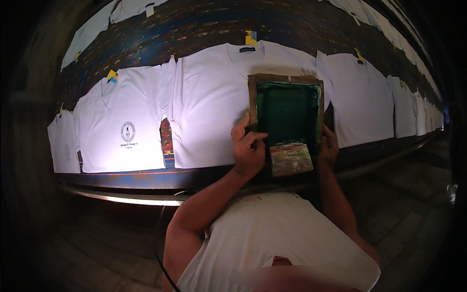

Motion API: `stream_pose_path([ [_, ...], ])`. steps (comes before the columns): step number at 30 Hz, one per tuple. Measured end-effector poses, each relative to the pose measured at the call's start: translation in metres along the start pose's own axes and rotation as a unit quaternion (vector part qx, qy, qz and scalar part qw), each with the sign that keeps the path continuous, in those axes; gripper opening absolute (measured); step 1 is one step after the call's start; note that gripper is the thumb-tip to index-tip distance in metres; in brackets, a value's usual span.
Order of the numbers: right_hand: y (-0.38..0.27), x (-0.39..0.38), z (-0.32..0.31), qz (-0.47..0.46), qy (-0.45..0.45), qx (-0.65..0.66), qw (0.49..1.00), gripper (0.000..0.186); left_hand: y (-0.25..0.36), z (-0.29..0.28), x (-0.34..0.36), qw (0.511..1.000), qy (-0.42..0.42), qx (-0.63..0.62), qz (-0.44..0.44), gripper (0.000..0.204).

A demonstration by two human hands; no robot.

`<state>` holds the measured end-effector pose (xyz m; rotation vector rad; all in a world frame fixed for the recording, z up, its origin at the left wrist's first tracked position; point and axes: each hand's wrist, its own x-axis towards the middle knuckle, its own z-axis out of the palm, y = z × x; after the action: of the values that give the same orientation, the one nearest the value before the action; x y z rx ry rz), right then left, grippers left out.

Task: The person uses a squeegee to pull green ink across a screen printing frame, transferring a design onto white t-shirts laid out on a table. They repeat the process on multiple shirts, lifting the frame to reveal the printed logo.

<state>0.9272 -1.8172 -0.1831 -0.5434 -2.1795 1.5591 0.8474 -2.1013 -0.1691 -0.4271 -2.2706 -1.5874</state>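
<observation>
A small printing screen (287, 112), with a brown frame and dark green mesh, is held upright over the middle white V-neck shirt (209, 112). My left hand (249, 151) grips its left edge, fingers bent. My right hand (328, 148) holds its right edge, partly hidden behind it. A paint-smeared flat piece (292, 160), possibly a squeegee, sits across the screen's lower part; I cannot tell what holds it. The shirt on the left (116, 146) carries a dark round printed emblem; the shirt on the right (362, 112) shows no print.
More white shirts (404, 112) with small tags lie along a long paint-speckled table (189, 29), continuing both ways. Another row (87, 34) lies along the far side. A dark cable (156, 228) hangs below the near edge (121, 180), over a tiled floor (399, 204).
</observation>
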Motion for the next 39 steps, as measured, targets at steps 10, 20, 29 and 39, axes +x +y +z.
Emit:
stream_pose_path([
  [10,-0.001,0.012,-0.01,0.045,-0.046,0.133,0.989,0.041,0.0,0.014,0.005,0.996,0.033,-0.075,-0.04,0.025],
  [20,-0.001,0.015,-0.008,0.07,-0.061,0.183,0.979,0.044,-0.005,0.017,0.005,0.992,0.013,-0.094,-0.078,0.026],
  [29,-0.004,0.016,-0.014,0.058,-0.087,0.123,0.987,0.05,-0.016,0.016,0.007,0.99,0.028,-0.12,-0.071,0.024],
  [39,-0.003,0.02,-0.013,0.027,-0.085,0.149,0.985,0.049,-0.004,0.009,0.008,0.985,0.005,-0.139,-0.104,0.026],
])
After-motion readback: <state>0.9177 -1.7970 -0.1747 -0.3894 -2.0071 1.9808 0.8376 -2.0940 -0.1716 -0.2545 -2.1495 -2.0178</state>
